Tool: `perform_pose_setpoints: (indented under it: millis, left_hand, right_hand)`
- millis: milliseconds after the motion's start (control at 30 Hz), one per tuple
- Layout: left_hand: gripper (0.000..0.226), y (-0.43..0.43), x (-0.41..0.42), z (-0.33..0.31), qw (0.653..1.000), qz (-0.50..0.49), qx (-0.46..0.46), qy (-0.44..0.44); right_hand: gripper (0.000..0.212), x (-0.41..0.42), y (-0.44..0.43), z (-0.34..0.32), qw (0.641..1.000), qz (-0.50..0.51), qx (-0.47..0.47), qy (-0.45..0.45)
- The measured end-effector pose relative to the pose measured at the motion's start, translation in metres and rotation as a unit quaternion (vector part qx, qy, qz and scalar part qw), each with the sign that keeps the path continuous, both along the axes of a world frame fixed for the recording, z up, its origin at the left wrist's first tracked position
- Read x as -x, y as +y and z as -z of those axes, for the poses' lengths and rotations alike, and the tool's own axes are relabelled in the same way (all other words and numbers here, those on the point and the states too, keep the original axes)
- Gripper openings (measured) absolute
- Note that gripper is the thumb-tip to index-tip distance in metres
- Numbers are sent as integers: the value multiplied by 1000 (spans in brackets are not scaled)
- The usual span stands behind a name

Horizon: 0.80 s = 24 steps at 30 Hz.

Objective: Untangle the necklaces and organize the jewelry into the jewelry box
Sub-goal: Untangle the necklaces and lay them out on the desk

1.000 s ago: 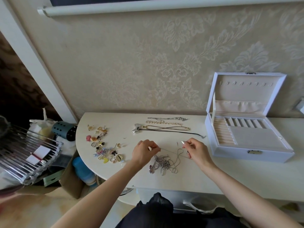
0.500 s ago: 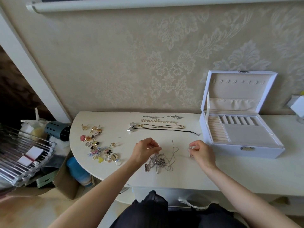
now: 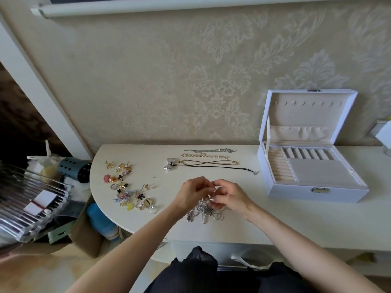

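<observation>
A tangle of silver chains (image 3: 204,212) lies on the white table (image 3: 296,220) near its front edge. My left hand (image 3: 191,194) and my right hand (image 3: 230,196) meet just above the tangle, and the fingertips of both pinch a thin chain from it. Behind them several necklaces lie straightened in rows: a silver chain (image 3: 209,150), a gold link chain (image 3: 204,155) and a black cord with a silver bow pendant (image 3: 170,164). A white jewelry box (image 3: 313,166) stands open at the right, its beige compartments bare.
A scatter of small earrings, rings and charms (image 3: 129,187) covers the table's left part. Left of the table sit a metal rack (image 3: 27,199), a dark perforated cup (image 3: 74,169) and a cardboard box (image 3: 88,235) on the floor. The patterned wall runs behind.
My hands, earlier spread apart with a chain stretched between them, have come together over the tangle. The camera view shifted slightly.
</observation>
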<state>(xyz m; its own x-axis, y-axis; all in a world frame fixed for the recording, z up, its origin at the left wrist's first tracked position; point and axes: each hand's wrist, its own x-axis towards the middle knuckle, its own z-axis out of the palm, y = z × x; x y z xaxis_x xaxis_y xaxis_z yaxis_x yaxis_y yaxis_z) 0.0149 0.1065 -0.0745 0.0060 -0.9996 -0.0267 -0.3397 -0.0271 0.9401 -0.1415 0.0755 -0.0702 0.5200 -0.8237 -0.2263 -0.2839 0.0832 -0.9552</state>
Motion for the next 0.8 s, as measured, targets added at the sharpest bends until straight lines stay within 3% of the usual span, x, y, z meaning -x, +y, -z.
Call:
perform_pose_setpoints:
  millis: [100, 267, 500, 800]
  left_hand:
    - [10, 2, -4, 1, 1000, -6, -3, -5]
    - [17, 5, -8, 7, 996, -19, -5, -82]
    - [6, 3, -8, 8, 992, -27, 0, -120]
    - [4, 4, -7, 2, 998, -58, -38, -8]
  right_hand:
    - [11, 1, -3, 5, 990, 64, 93, 83]
    - [16, 2, -5, 5, 972, 72, 175, 139]
    - [13, -2, -6, 4, 974, 71, 164, 137]
    - [11, -3, -6, 2, 987, 62, 132, 74]
